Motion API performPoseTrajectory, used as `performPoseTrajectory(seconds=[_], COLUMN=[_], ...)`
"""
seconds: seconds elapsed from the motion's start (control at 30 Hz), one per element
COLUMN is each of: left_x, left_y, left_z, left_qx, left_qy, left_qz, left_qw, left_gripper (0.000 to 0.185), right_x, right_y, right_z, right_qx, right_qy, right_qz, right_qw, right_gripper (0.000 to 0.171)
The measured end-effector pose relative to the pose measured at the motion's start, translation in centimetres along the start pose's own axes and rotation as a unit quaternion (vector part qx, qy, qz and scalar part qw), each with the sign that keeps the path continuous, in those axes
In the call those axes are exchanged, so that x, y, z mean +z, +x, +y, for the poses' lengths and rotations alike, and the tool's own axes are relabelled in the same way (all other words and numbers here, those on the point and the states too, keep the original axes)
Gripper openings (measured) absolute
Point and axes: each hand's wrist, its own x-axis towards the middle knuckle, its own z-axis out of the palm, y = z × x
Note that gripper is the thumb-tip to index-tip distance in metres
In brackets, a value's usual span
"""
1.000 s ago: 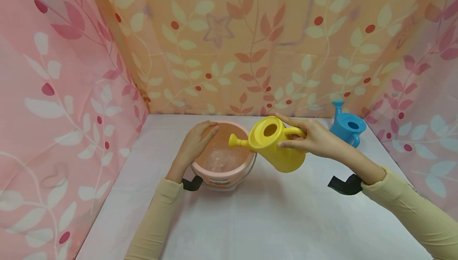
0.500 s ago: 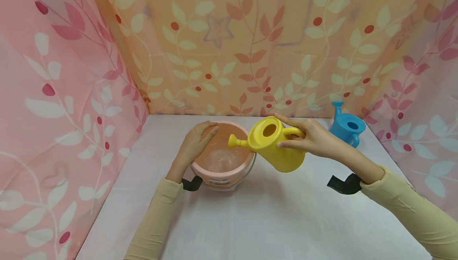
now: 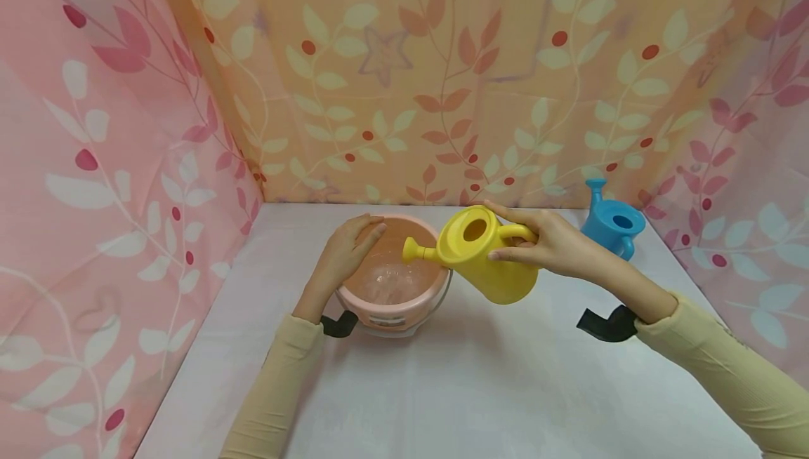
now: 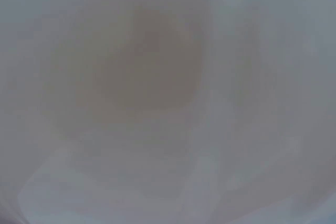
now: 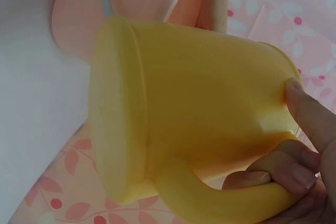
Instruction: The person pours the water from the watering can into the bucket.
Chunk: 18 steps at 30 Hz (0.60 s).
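In the head view a yellow watering can (image 3: 489, 255) is tilted left, its spout rose (image 3: 412, 250) over a pink bucket (image 3: 399, 311). The right hand (image 3: 546, 241) grips its handle (image 5: 226, 203), the thumb lying against the can's body. Water (image 3: 388, 280) in the bucket shows a disturbed, bubbly surface. At the bucket's left side the left hand (image 3: 344, 252) holds the rim, thumb reaching over the inside and fingers along the edge. The outer fingers are hidden behind the wall. Only a pale blur fills the left wrist view.
A blue watering can (image 3: 612, 224) stands at the back right of the white-covered table (image 3: 480, 389). Floral cloth walls (image 3: 392, 94) enclose the back and both sides. A wire handle (image 3: 442, 301) hangs down the bucket's right side. Black straps (image 3: 609, 324) cross both wrists.
Both hands, the yellow watering can and the bucket keep their places. The ripples and bubbles on the water in the bucket shift between frames.
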Motion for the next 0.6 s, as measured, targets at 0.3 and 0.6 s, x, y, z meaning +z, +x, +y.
performPoseTrajectory(seconds=[0.3, 0.6], left_x=[-0.03, 0.04], left_y=[-0.03, 0.05], left_z=[-0.06, -0.1], left_qx=[-0.004, 0.003], left_qy=[0.0, 0.0], left_qz=[-0.003, -0.001], left_qw=[1.0, 1.0], left_gripper=[0.059, 0.057], right_x=[0.08, 0.06], right_y=[0.0, 0.03], right_z=[0.02, 0.1], right_qx=[0.001, -0.007], right_qy=[0.011, 0.01], right_qz=[-0.003, -0.005], right_qw=[1.0, 1.0], right_gripper=[0.077, 0.077])
